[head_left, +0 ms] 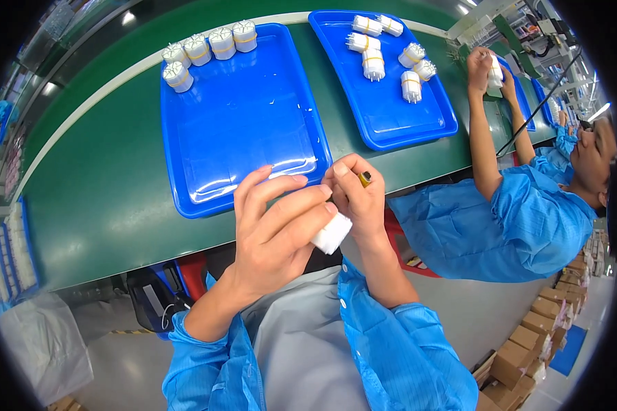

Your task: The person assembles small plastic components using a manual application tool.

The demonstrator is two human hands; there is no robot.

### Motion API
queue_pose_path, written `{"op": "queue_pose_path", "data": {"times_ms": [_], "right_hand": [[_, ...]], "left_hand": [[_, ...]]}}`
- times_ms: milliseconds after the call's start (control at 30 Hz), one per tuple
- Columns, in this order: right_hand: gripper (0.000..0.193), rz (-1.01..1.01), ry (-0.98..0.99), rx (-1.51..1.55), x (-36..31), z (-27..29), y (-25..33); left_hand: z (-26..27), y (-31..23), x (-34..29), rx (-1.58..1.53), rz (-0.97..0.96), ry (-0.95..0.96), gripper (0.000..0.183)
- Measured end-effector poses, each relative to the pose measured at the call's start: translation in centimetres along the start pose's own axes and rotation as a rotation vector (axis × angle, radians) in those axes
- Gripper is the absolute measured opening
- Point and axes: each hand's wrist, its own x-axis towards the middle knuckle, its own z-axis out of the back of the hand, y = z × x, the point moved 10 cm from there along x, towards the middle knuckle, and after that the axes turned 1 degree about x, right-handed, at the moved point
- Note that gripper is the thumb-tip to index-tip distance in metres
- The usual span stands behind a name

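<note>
My left hand (271,222) is curled round a white cylindrical piece (332,234), tilted, with one end jutting out below the fingers. My right hand (360,195) is close beside it, thumb and forefinger pinched near the piece's far end. A thin pen-like tool (365,179) with a yellow-and-black end pokes out of the right hand; its tip is hidden. Both hands are just in front of the near edge of a blue tray (240,116). At that tray's far left stand several white cylinders (221,43) with yellow bands round them.
A second blue tray (384,137) to the right holds more banded white cylinders (373,64), some lying, some upright. Both trays rest on a green workbench (110,178). At the right a co-worker in a blue smock (480,226) handles a white piece. Cardboard boxes (517,353) line the floor.
</note>
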Motion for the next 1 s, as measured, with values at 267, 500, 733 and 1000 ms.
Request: {"op": "queue_pose_path", "data": {"times_ms": [267,500,733,1000], "right_hand": [[0.021,0.022,0.011,0.012,0.3,0.5,-0.8],[0.02,-0.014,0.02,-0.021,0.0,0.2,-0.2],[0.02,0.027,0.024,-0.013,-0.2,0.0,-0.2],[0.022,0.045,0.012,-0.085,-0.5,0.0,-0.5]], "left_hand": [[-1.0,0.0,-1.3,-0.326,-0.036,0.01,0.039],[-3.3,2.7,-2.7,-1.011,0.24,-0.021,0.049],[-5.4,3.6,-4.9,-1.282,0.709,0.017,0.056],[-6.0,3.1,-6.3,-1.384,0.808,0.142,0.045]]}}
